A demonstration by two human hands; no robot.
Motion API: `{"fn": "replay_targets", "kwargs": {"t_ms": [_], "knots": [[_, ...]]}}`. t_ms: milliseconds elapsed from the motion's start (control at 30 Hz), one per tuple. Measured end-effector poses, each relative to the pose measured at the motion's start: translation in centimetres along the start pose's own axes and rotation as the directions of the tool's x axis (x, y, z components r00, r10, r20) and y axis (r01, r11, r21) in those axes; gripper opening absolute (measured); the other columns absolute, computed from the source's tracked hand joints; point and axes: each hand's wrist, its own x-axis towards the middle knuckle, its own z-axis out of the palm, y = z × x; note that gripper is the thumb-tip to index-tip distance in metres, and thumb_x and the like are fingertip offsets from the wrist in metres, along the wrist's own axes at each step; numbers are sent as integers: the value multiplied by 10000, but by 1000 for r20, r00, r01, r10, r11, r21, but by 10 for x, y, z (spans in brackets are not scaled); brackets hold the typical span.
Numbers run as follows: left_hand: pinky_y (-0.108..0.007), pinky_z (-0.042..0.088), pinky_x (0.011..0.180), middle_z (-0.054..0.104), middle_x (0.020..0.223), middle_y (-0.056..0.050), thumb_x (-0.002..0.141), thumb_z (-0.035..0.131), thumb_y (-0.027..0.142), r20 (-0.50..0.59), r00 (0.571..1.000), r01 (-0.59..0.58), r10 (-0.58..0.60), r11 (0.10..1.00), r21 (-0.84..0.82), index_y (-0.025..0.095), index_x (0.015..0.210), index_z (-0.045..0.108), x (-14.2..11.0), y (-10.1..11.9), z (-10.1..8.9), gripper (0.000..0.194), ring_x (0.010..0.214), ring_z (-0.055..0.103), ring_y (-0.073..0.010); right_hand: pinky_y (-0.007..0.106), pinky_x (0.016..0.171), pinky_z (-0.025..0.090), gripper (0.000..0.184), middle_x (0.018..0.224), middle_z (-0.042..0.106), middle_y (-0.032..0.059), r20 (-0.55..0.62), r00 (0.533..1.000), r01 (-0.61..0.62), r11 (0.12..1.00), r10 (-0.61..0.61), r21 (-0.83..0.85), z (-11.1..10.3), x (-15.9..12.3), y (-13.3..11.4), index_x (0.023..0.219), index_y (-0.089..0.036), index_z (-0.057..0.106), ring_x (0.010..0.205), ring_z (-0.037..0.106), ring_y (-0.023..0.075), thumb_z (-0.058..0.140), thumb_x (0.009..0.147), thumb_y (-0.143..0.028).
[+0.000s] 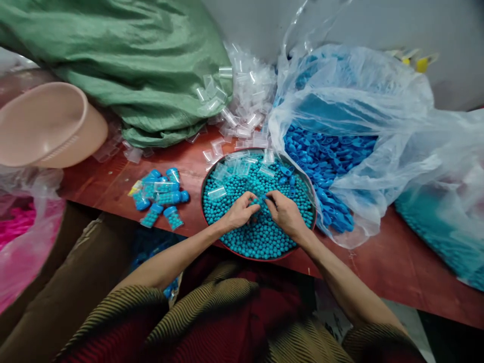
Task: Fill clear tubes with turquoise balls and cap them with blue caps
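Observation:
A round red-rimmed tray (264,259) full of turquoise beads (253,244) sits in front of me. Both hands meet over its middle. My left hand (239,212) is closed in a pinch, with a bit of turquoise showing at the fingertips. Close beside it, my right hand (286,214) also pinches with thumb and finger; what lies between them is too small to make out. Clear plastic tubes (217,193) lie on the beads around the tray's far side. A few blue caps (288,176) rest on the beads near the right rim.
Bead-filled tubes with blue caps (159,194) lie left of the tray on the red table (381,267). Behind are a green sack (151,65) and piled clear tubes (251,101). A plastic bag of blue caps (328,156) stands right; a pink basin (53,126) left.

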Motion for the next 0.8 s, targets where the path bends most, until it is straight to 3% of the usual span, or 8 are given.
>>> {"fn": "replay_targets", "kwargs": {"t_ms": [167,233,400,567,667,800], "knots": [[-195,419,475,501,822,33,797,491,269,-54,996,-62,70,989,133,183,918,437,-5,1,0,159,515,482,-52,309,713,461,320,900,679,128,-3,992,-122,946,127,-302,4,-7,2,1110,-132,602,869,603,245,421,923,-318],[-211,436,523,518,868,14,805,488,262,-60,994,-79,91,980,184,178,944,451,-7,0,1,167,576,485,-69,335,734,460,363,903,673,141,28,991,-116,937,133,-328,4,-7,3,1174,-115,579,870,589,255,378,932,-295],[-226,431,590,519,827,10,808,488,243,-52,989,-121,136,967,223,176,953,458,-6,0,0,163,655,474,-99,363,822,470,387,959,677,99,141,989,36,999,-36,-1,2,-9,0,1251,-170,555,874,599,216,356,926,-240],[-221,408,522,473,743,47,824,460,277,3,997,-76,76,989,126,189,954,428,-9,-1,-10,160,532,436,-75,345,781,505,311,881,706,64,282,959,-23,991,-15,134,-8,-14,15,1133,-206,655,807,646,202,508,861,-239],[-227,421,564,475,760,38,819,477,269,9,993,-121,121,974,193,185,954,440,-10,0,-14,164,581,451,-83,362,817,508,329,934,707,81,217,976,-51,991,23,125,-10,-15,19,1150,-195,642,868,655,213,469,872,-219],[-240,431,636,488,779,26,821,473,257,1,982,-184,190,950,253,183,941,453,-11,3,-12,143,673,465,-104,362,871,499,339,1068,689,98,112,993,-6,976,-19,216,-6,-14,9,1188,-182,602,981,642,215,462,883,-233]]}}
